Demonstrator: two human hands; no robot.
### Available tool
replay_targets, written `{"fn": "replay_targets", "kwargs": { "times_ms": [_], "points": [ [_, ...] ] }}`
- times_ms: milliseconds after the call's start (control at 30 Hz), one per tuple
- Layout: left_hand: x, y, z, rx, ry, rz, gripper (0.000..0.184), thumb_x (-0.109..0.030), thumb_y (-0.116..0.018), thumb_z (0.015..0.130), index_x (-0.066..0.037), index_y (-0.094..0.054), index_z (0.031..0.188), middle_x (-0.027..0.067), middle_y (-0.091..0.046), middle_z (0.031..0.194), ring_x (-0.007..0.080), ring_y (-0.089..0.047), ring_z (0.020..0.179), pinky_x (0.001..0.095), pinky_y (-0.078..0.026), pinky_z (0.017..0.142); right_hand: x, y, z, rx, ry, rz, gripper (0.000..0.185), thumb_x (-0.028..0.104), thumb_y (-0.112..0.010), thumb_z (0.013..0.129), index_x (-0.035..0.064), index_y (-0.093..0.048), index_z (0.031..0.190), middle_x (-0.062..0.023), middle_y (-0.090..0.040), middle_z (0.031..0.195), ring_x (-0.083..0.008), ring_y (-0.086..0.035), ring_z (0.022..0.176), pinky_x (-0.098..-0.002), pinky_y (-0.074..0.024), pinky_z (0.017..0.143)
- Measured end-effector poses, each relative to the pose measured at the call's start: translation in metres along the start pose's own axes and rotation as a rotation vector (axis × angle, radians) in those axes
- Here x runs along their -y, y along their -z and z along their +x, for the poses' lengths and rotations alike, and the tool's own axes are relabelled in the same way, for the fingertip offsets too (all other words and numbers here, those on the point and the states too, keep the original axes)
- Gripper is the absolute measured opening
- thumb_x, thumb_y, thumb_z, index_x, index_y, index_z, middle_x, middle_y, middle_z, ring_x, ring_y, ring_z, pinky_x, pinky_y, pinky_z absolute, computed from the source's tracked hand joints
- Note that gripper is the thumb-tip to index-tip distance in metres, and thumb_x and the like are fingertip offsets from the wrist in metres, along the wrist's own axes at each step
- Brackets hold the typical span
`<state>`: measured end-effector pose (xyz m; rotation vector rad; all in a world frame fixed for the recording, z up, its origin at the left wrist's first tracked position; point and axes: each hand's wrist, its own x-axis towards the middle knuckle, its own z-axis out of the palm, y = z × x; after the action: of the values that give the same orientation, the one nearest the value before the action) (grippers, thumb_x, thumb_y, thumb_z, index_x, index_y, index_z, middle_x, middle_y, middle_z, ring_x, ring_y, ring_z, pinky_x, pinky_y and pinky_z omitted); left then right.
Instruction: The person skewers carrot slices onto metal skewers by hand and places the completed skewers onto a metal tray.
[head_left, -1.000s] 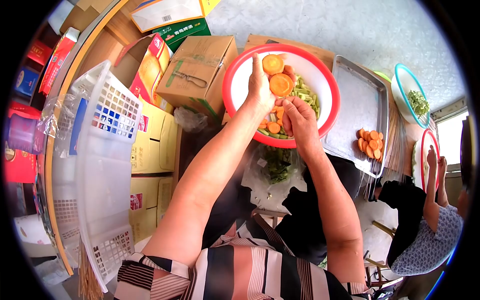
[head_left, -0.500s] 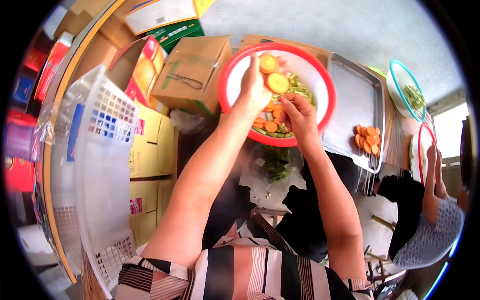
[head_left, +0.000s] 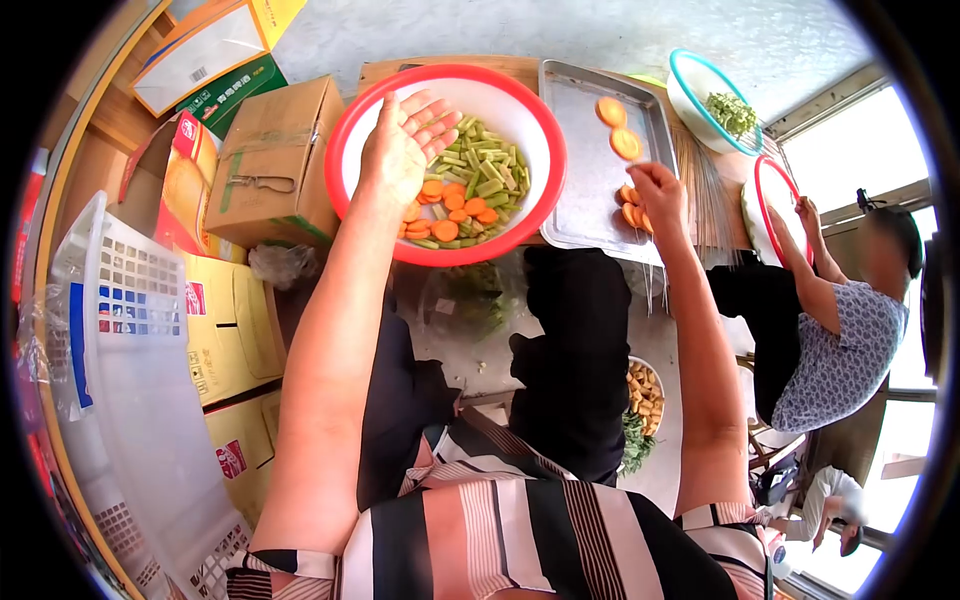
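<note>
My left hand [head_left: 400, 150] is open, palm up, over the red-rimmed white bowl [head_left: 550, 150], with nothing in it. Inside the bowl are cut green vegetable pieces [head_left: 488, 165] and orange carrot slices [head_left: 456, 203]. Above the metal tray [head_left: 580, 185], my right hand [head_left: 660, 195] is closed in a pinch. Two larger carrot slices [head_left: 626, 143] line up just beyond its fingertips, as if on a skewer; the thin stick itself is hard to see. More carrot slices [head_left: 630, 207] lie on the tray, partly behind that hand.
Thin sticks [head_left: 708, 190] lie right of the tray. A teal-rimmed bowl [head_left: 690, 95] holds chopped greens. A co-worker [head_left: 845, 330] sits at right by another red-rimmed bowl [head_left: 757, 215]. Cardboard boxes [head_left: 280, 160] and a white plastic basket [head_left: 125, 380] stand at left.
My right hand has moved from the bowl to the tray, carrying the two carrot slices. My left hand has let go and opened. The view has shifted right.
</note>
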<state>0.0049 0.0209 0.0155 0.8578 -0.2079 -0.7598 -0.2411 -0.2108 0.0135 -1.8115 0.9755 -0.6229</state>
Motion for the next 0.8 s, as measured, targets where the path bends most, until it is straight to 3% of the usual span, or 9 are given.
{"fn": "replay_targets", "kwargs": {
  "times_ms": [67, 133, 167, 267, 333, 400, 433, 600, 800],
  "points": [
    [0.001, -0.001, -0.001, 0.022, 0.005, 0.000, 0.056, -0.047, -0.035, 0.097, 0.002, -0.044, 0.124, 0.0193, -0.056, 0.118, 0.0298, -0.056, 0.108, 0.0401, -0.047, 0.091, -0.078, 0.013, 0.023, -0.097, 0.088, -0.279, 0.020, 0.020, -0.066, 0.080, 0.0019, -0.068, 0.088, -0.0044, -0.062, 0.067, -0.0106, -0.056, 0.063, -0.0276, -0.0446, 0.059],
    [0.002, -0.003, -0.002, 0.030, 0.027, 0.005, 0.056, -0.046, -0.035, 0.097, 0.002, -0.046, 0.122, 0.0188, -0.057, 0.117, 0.0289, -0.057, 0.108, 0.0395, -0.047, 0.091, -0.113, 0.019, 0.019, -0.092, 0.017, -0.394, 0.022, 0.021, -0.066, 0.079, 0.0007, -0.068, 0.087, -0.0085, -0.064, 0.069, -0.0147, -0.058, 0.063, -0.0316, -0.0460, 0.061],
    [0.003, -0.003, -0.004, 0.034, 0.034, 0.006, 0.056, -0.046, -0.035, 0.097, 0.002, -0.047, 0.122, 0.0183, -0.057, 0.115, 0.0282, -0.057, 0.106, 0.0389, -0.047, 0.090, -0.124, 0.017, 0.017, -0.069, -0.075, -0.355, 0.018, 0.020, -0.067, 0.079, 0.0026, -0.068, 0.084, -0.0007, -0.060, 0.069, -0.0085, -0.052, 0.064, -0.0268, -0.0414, 0.058],
    [0.004, -0.004, -0.004, 0.062, 0.051, 0.021, 0.056, -0.046, -0.035, 0.097, 0.002, -0.048, 0.121, 0.0180, -0.058, 0.115, 0.0277, -0.058, 0.105, 0.0385, -0.047, 0.090, -0.155, 0.008, 0.021, -0.089, -0.052, -0.465, 0.018, 0.020, -0.067, 0.078, 0.0025, -0.067, 0.081, -0.0025, -0.058, 0.064, -0.0111, -0.052, 0.063, -0.0292, -0.0420, 0.058],
    [0.005, -0.006, -0.005, 0.065, 0.059, 0.027, 0.055, -0.047, -0.036, 0.097, 0.002, -0.049, 0.120, 0.0176, -0.058, 0.114, 0.0274, -0.058, 0.105, 0.0380, -0.047, 0.090, -0.156, 0.000, 0.023, -0.094, -0.042, -0.450, 0.018, 0.020, -0.066, 0.076, 0.0020, -0.066, 0.078, -0.0074, -0.061, 0.066, -0.0162, -0.057, 0.064, -0.0320, -0.0439, 0.061],
    [0.005, -0.006, -0.004, 0.068, 0.065, 0.047, 0.056, -0.047, -0.036, 0.096, 0.002, -0.049, 0.119, 0.0175, -0.058, 0.114, 0.0272, -0.058, 0.104, 0.0377, -0.048, 0.089, -0.157, -0.010, 0.027, -0.141, 0.011, -0.559, 0.018, 0.020, -0.063, 0.075, 0.0022, -0.066, 0.076, -0.0185, -0.064, 0.074, -0.0342, -0.063, 0.074, -0.0414, -0.0478, 0.070],
    [0.005, -0.006, -0.004, 0.072, 0.068, 0.048, 0.056, -0.047, -0.036, 0.096, 0.002, -0.049, 0.119, 0.0175, -0.058, 0.114, 0.0272, -0.058, 0.104, 0.0377, -0.048, 0.089, -0.157, -0.013, 0.029, -0.130, -0.011, -0.609, 0.016, 0.018, -0.058, 0.076, 0.0027, -0.064, 0.079, -0.0209, -0.064, 0.080, -0.0371, -0.062, 0.082, -0.0433, -0.0475, 0.074],
    [0.006, -0.006, -0.002, 0.070, 0.064, 0.052, 0.054, -0.046, -0.036, 0.096, 0.001, -0.050, 0.118, 0.0171, -0.059, 0.112, 0.0273, -0.059, 0.103, 0.0376, -0.048, 0.088, -0.163, -0.019, 0.029, -0.072, -0.171, -0.672, 0.018, 0.016, -0.052, 0.078, 0.0062, -0.062, 0.090, -0.0213, -0.064, 0.094, -0.0379, -0.060, 0.092, -0.0456, -0.0464, 0.079],
    [0.010, -0.006, 0.000, 0.101, 0.068, 0.072, 0.053, -0.045, -0.037, 0.097, 0.001, -0.051, 0.117, 0.0166, -0.060, 0.110, 0.0271, -0.059, 0.102, 0.0378, -0.048, 0.088, -0.110, 0.007, -0.002, 0.056, -0.022, -0.794, 0.018, 0.022, -0.059, 0.078, 0.0077, -0.061, 0.088, -0.0180, -0.064, 0.094, -0.0343, -0.060, 0.093, -0.0439, -0.0470, 0.078]
  ]
}}
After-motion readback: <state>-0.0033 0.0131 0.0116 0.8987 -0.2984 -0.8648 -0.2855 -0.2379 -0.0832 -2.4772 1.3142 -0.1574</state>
